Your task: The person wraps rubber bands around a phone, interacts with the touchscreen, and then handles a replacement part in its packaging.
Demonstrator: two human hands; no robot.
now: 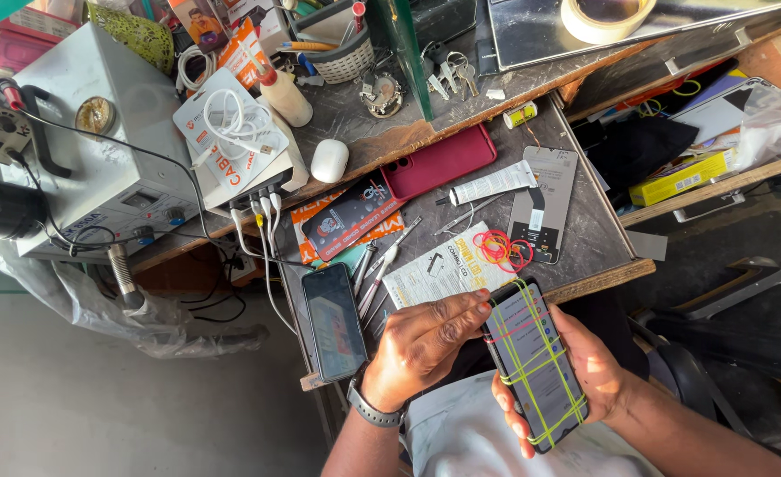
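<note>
Banding step: right hand (585, 371) cradles phone (534, 362) wrapped in yellow bands (541, 367); left hand (426, 344) pinches its top edge. Next likely needs another band (501, 250) from the bench (598, 221)

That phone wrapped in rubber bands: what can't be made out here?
- Head view: the back of the phone is hidden; it lies in the right hand.
- Its upper left edge is covered by the left hand fingertips.
- The screen is dark, crossed by yellow-green rubber bands.
- The loose red rubber bands on the bench are too tangled to count.
</note>
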